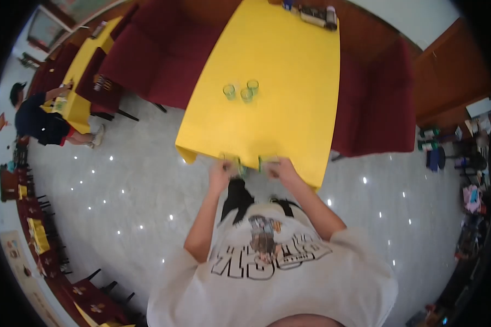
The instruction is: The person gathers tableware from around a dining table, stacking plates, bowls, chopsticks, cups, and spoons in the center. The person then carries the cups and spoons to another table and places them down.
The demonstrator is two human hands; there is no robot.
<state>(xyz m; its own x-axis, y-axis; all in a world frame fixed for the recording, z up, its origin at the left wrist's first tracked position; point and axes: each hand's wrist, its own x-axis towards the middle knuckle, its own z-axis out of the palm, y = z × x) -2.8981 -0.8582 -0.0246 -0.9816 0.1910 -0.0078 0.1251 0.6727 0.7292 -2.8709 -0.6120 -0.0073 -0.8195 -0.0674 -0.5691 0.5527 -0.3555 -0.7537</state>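
Near the front edge of the yellow-covered table (pixel 281 128), my left hand (pixel 220 174) is closed around a clear greenish glass (pixel 235 164), blurred by motion. Whether a second glass is in that hand, I cannot tell. My right hand (pixel 281 169) grips another greenish glass (pixel 263 163), also smeared. A short gap separates the two hands. Farther up the tabletop stand three similar glasses in a loose group: a left one (pixel 229 91), a front one (pixel 246 95) and a back one (pixel 252 86).
Dark red bench seats (pixel 376 103) flank the table on both sides. A dark tray-like holder with items (pixel 317 17) lies at its far end. To the left, another person (pixel 41 117) leans over a second yellow table (pixel 77 109). Shiny grey floor surrounds me.
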